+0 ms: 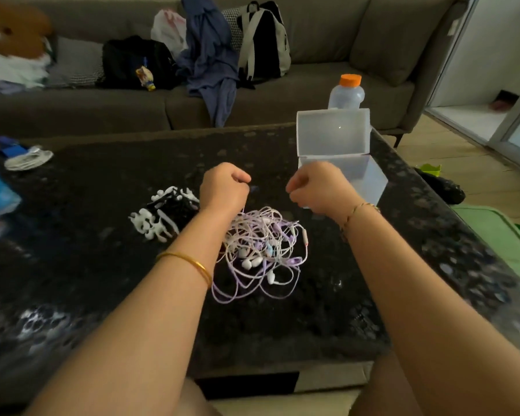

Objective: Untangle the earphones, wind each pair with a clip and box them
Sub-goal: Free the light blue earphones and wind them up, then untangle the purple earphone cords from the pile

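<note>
A tangle of white and lilac earphones point(261, 250) is heaped on the dark counter point(312, 310), between two forearms. Just above it, a cord point(243, 211) is pinched in the curled fingers of the left hand point(224, 187). The right hand point(315, 187) is also curled; whether anything is held cannot be told. Clips point(162, 214) are piled to the left. An open box point(367, 178) is set behind the right hand.
</note>
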{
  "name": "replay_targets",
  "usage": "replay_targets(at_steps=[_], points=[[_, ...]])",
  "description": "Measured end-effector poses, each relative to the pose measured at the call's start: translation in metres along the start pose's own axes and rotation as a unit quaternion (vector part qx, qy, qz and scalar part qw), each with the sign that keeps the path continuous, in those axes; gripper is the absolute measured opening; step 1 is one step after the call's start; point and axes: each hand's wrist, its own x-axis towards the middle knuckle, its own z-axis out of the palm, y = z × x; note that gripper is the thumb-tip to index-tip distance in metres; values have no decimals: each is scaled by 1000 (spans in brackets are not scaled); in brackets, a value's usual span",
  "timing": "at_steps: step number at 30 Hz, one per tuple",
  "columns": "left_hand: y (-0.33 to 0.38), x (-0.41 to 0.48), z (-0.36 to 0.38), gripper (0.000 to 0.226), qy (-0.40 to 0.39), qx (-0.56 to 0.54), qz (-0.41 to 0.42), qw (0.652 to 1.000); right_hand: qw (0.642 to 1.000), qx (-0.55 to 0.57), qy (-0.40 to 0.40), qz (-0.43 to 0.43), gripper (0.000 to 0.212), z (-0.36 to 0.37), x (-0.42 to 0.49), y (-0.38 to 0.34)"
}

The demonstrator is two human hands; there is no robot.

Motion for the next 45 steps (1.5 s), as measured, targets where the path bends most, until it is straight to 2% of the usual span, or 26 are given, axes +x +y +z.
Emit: replay_targets(at_steps=[2, 6, 8, 10, 12, 14, 16, 19, 21, 25, 28, 31, 32, 34, 36, 38, 41, 45], points=[[-10, -16, -6, 17, -9, -6, 4, 1000, 1000, 2, -20, 21, 21, 11, -11, 2], [-24, -33, -7, 15, -51, 15, 55, 997, 993, 23, 49, 105, 22, 35, -17, 29], [-28, -34, -1, 25, -60, 66, 83, 993, 987, 26, 56, 147, 23, 43, -17, 41], [-28, -31, 5, 32, -69, 140, 92, 983, 991, 38, 60, 115, 21, 48, -15, 39], [-29, -27, 10, 28, -65, 204, 90, 973, 995, 73, 53, 41, 16, 52, -13, 27], [-33, -22, 13, 20, -59, 240, 84, 965, 998, 67, -5, -11, 19, 59, -13, 16], [-35, -22, 14, 15, -55, 252, 75, 963, 998, 4, -50, -26, 20, 68, -10, 14], [-34, -18, 9, 9, -54, 214, 69, 973, 1000, 31, 5, 2, 17, 64, -4, 21], [-31, -17, 0, 12, -30, 163, 62, 984, 995, 87, -5, 42, 15, 55, -5, 26], [-26, -14, -16, 6, 69, 39, 62, 995, 994, 6, -51, 92, 13, 41, -4, 40], [-13, -22, -23, 9, 47, -104, 57, 992, 989, -42, -41, 137, 14, 39, -3, 49], [-1, -30, -28, 11, 21, -187, 64, 980, 994, -47, 25, 91, 25, 41, -5, 45], [1, -32, -29, 12, 13, -199, 67, 978, 997, -20, 56, 54, 29, 40, -8, 40], [5, -35, -29, 12, -1, -203, 80, 976, 989, 125, 81, -2, 32, 33, -14, 24], [8, -38, -29, 13, -12, -212, 93, 973, 965, 261, 13, -17, 27, 28, -21, 11], [9, -40, -28, 14, -15, -226, 98, 969, 973, 223, -57, -37, 16, 30, -27, 5], [10, -40, -28, 16, -9, -243, 93, 966, 985, 160, -48, -50, 7, 35, -28, 7], [4, -38, -29, 18, 23, -194, 100, 976, 963, 269, -3, 25, 10, 31, -23, 13]])
